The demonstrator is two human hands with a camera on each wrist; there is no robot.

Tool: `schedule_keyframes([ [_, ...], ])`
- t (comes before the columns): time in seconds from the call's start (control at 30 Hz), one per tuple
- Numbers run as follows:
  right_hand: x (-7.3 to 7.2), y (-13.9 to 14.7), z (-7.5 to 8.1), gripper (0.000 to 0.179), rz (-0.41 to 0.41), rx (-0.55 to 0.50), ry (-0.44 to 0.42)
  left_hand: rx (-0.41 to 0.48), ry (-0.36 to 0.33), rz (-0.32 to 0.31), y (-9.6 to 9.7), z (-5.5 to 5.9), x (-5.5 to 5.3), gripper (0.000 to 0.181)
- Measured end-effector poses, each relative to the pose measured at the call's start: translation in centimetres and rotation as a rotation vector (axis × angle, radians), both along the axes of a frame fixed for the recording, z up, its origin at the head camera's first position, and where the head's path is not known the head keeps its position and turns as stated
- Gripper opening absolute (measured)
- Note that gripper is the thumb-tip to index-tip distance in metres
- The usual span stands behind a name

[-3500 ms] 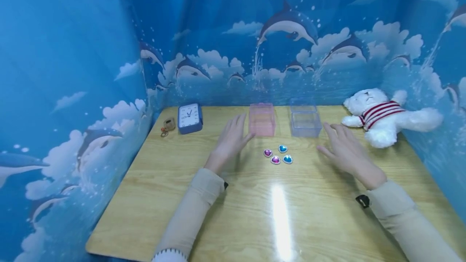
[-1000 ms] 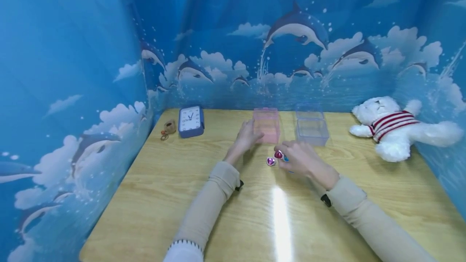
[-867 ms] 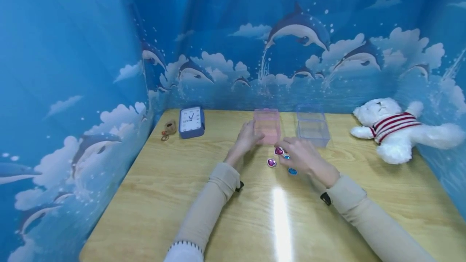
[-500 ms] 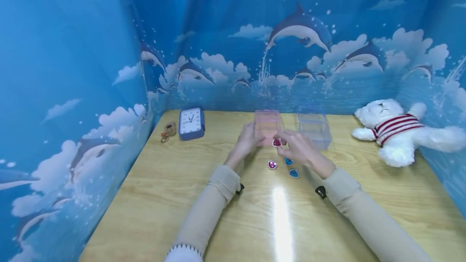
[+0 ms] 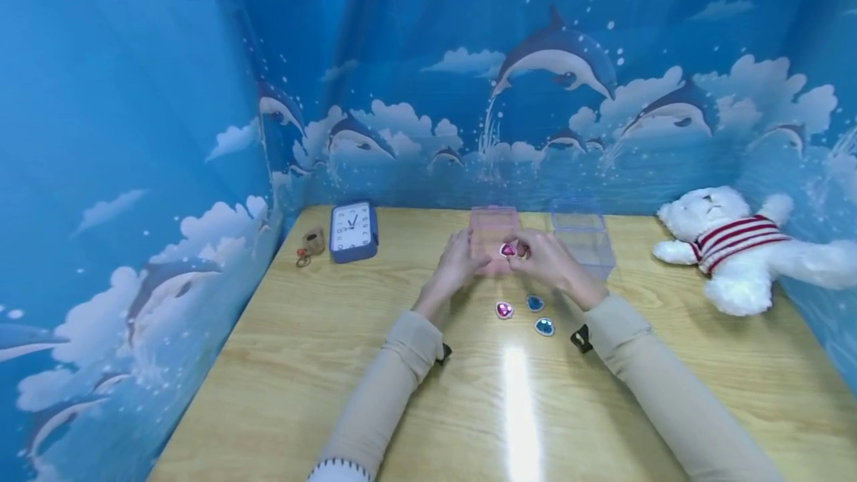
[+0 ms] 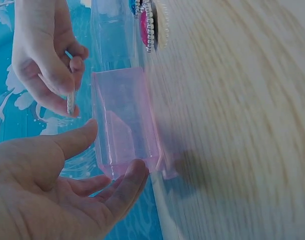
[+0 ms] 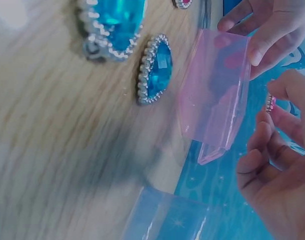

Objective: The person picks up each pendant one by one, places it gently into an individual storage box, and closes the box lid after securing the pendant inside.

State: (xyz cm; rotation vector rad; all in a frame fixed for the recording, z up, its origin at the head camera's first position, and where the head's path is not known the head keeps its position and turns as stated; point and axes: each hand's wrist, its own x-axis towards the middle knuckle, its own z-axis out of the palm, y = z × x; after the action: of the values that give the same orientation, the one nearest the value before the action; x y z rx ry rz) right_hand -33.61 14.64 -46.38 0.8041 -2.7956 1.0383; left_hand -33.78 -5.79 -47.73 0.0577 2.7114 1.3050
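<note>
My left hand (image 5: 458,259) holds the side of a pink clear plastic box (image 6: 122,120), thumb at the rim and fingers along the wall. The box's lid stands open at the back. Between thumb and fingertips, my right hand (image 5: 545,259) pinches a magenta gem (image 5: 508,250) with a silver beaded rim, just above the pink box. On the table in front lie another magenta gem (image 5: 504,310) and two blue gems, one nearer the box (image 5: 534,303) and one nearer the person (image 5: 544,326). Seen edge-on in both wrist views, the pinched gem is partly hidden by fingers.
A clear bluish box (image 5: 589,248) with a raised lid stands right of the pink one. At the left are a blue clock (image 5: 353,232) and a small brown keychain (image 5: 312,242). A white teddy bear (image 5: 739,244) in a striped sweater lies at the right.
Both hands moved in from beside the gems. The left reached the pink box; the right picked up one magenta gem and lifted it from the group over to that box.
</note>
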Motion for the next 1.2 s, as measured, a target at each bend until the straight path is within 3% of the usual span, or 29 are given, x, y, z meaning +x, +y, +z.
schedule_keyframes([
  [0.27, -1.4, -1.1, -0.1, 0.033, -0.009, -0.016, 0.023, -0.017, 0.008, -0.010, 0.1, -0.1, -0.1, 0.080],
  [0.53, -2.5, -2.5, 0.2, 0.048, -0.007, 0.002, 0.034, -0.015, 0.028, -0.021, -0.2, 0.1, 0.0, 0.076],
  [0.77, -3.2, -3.3, 0.0, 0.062, 0.022, 0.025, 0.036, -0.002, 0.006, -0.039, -0.2, 0.0, 0.2, 0.079],
  [0.97, -3.7, -3.5, -0.2, 0.059, 0.007, 0.107, 0.035, -0.012, -0.002, -0.035, -0.2, 0.1, 0.1, 0.080],
  [1.2, -4.2, -4.0, -0.5, 0.027, -0.011, 0.188, -0.005, 0.009, -0.025, -0.019, -0.2, 0.2, 0.2, 0.079],
])
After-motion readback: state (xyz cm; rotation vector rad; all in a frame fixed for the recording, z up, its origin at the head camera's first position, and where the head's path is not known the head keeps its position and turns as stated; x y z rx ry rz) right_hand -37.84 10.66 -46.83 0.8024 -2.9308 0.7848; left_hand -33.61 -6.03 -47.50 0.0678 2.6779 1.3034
